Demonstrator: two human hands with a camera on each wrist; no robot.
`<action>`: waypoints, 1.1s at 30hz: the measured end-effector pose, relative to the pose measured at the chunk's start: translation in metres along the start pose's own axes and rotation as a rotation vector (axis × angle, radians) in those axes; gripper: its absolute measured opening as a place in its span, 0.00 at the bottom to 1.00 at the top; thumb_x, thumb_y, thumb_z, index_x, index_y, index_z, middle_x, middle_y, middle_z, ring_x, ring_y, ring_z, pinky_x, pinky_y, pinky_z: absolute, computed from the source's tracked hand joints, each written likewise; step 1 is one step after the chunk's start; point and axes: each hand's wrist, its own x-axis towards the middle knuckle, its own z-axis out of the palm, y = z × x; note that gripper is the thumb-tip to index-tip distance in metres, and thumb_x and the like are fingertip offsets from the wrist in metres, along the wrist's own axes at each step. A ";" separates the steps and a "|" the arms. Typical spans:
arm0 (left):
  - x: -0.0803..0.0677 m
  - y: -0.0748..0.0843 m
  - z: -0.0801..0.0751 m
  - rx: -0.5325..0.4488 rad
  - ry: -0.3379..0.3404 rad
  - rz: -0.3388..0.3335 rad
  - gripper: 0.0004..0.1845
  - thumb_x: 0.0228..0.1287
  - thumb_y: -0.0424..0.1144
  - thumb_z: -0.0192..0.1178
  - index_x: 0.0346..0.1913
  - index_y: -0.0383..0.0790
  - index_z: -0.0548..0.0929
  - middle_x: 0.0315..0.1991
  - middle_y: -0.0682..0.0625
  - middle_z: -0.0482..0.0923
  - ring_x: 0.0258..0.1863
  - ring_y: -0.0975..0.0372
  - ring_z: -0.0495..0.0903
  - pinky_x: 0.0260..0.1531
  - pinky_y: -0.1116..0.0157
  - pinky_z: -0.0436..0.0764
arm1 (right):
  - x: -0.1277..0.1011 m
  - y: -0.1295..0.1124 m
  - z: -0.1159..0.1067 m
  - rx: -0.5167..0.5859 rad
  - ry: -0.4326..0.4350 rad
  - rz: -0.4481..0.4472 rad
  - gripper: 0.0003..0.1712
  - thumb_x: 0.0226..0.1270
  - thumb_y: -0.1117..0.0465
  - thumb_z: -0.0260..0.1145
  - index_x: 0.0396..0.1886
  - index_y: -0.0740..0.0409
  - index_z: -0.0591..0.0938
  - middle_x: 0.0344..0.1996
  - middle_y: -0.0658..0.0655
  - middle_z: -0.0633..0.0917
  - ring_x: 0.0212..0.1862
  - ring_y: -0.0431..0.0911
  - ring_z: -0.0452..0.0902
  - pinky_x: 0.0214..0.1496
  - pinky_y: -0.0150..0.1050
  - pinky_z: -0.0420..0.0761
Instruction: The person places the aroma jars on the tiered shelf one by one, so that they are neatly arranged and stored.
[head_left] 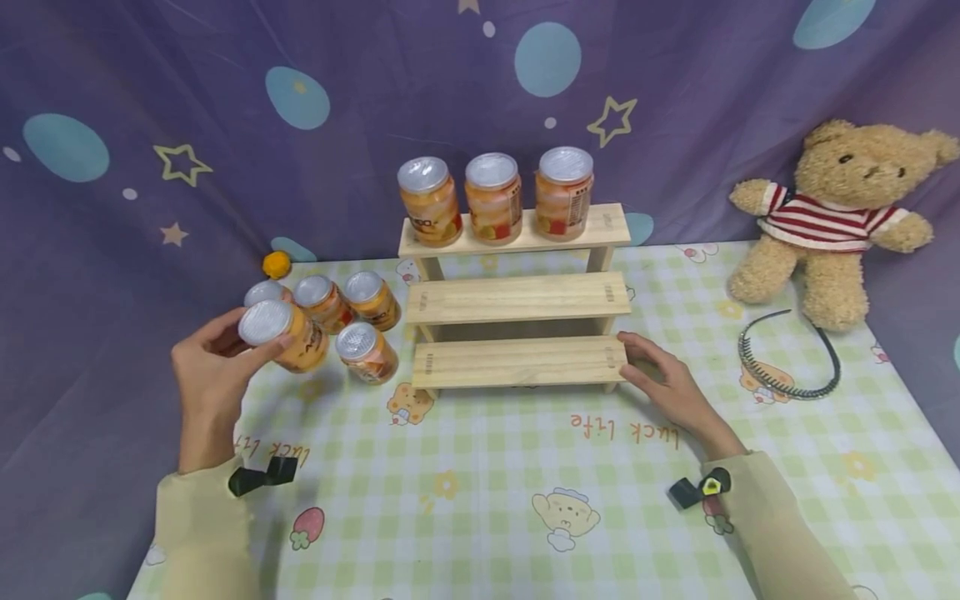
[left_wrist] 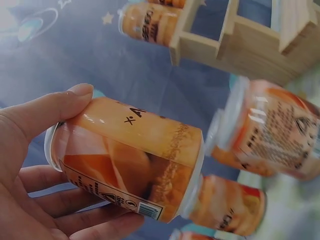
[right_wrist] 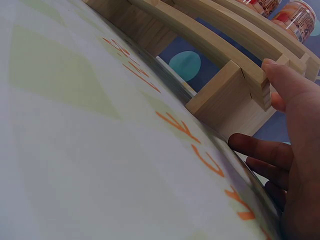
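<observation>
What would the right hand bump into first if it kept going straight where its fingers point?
Nearly nothing to cross: the right hand points at the wooden rack's bottom step, its thumb already on that corner.

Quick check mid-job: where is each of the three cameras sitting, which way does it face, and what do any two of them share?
Head: above the table, looking forward and down at the wooden step shelf, the jars and both forearms.
Left wrist: beside the left hand, looking along the held jar toward the shelf; fingers and thumb show.
Right wrist: low over the tablecloth, looking at the shelf's bottom step; the right hand touches its end.
Shared: head and left wrist both show the held jar; all three show the shelf.
</observation>
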 end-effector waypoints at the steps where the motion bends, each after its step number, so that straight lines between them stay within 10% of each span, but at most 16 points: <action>1: -0.001 0.003 0.001 -0.004 -0.007 0.002 0.30 0.35 0.17 0.78 0.49 0.33 0.88 0.32 0.57 0.88 0.29 0.68 0.86 0.28 0.78 0.83 | 0.000 0.000 0.000 -0.001 -0.001 0.000 0.30 0.75 0.58 0.62 0.75 0.48 0.68 0.62 0.61 0.82 0.59 0.20 0.69 0.70 0.27 0.63; 33: -0.027 0.055 0.093 0.137 -0.326 0.168 0.29 0.43 0.25 0.78 0.53 0.32 0.85 0.35 0.64 0.86 0.34 0.71 0.86 0.36 0.78 0.84 | 0.001 -0.004 0.000 0.017 -0.005 0.014 0.31 0.75 0.57 0.62 0.74 0.54 0.68 0.61 0.60 0.82 0.58 0.20 0.69 0.71 0.31 0.64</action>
